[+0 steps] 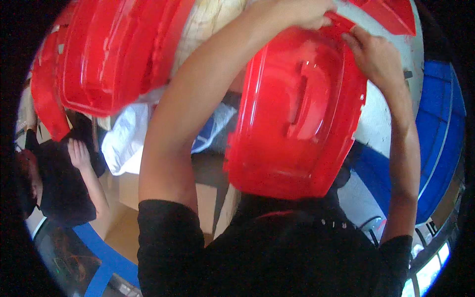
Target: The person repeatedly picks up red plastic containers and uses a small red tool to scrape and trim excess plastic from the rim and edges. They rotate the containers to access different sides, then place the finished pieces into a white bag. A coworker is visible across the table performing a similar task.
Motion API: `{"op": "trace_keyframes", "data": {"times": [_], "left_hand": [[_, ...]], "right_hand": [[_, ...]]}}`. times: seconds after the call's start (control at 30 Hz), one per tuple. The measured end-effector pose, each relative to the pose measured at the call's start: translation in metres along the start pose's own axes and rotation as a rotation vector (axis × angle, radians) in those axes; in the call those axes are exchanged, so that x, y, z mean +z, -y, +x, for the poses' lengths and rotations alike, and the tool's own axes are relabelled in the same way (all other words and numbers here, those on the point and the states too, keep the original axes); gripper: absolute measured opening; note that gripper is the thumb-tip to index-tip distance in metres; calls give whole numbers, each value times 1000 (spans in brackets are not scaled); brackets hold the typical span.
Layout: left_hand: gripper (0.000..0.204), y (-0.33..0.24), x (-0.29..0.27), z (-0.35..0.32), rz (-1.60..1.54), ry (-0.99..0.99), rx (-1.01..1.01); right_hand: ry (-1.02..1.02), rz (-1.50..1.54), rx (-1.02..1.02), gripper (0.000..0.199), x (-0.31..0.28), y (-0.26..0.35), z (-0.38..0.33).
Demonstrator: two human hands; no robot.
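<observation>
A glossy red moulded plastic shell (277,148), shaped like a deep lid with a ridge down its middle, stands tilted in front of my chest. My left hand (311,14) reaches across its far end, the fingers closed at the far rim and partly cut off by the picture's upper edge. On the far right corner, my right hand (378,54) has its fingers bent over the rim. A narrow red piece of the rim (340,22) shows between the two hands. The shell's underside is hidden.
Stacked red plastic shells (106,54) stand at the far left. Beside them a co-worker's hand (79,153) is near a red strip (52,109). White plastic sheeting (128,133) and a cardboard box (123,227) lie left of me. A blue container (438,133) is at right.
</observation>
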State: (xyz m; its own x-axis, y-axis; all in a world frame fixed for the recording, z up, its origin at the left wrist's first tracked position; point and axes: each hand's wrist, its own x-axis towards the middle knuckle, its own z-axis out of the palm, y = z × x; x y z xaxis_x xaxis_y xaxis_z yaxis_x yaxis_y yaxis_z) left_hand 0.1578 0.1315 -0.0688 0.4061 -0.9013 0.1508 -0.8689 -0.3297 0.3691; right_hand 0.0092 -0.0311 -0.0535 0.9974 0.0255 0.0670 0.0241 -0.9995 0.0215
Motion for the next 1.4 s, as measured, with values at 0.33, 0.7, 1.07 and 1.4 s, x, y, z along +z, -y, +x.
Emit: {"op": "trace_keyframes", "data": {"times": [0.33, 0.7, 1.07, 1.4], "left_hand": [[31, -7, -4, 6, -19, 247, -37], [32, -13, -13, 6, -115, 331, -89], [29, -26, -11, 2, -13, 217, -154], [23, -28, -8, 6, -55, 193, -179]], "right_hand": [[125, -118, 40, 20, -14, 15, 5], [-77, 71, 31, 25, -11, 21, 0], [-17, -145, -29, 17, -20, 26, 9], [118, -302, -261, 11, -36, 24, 30]]}}
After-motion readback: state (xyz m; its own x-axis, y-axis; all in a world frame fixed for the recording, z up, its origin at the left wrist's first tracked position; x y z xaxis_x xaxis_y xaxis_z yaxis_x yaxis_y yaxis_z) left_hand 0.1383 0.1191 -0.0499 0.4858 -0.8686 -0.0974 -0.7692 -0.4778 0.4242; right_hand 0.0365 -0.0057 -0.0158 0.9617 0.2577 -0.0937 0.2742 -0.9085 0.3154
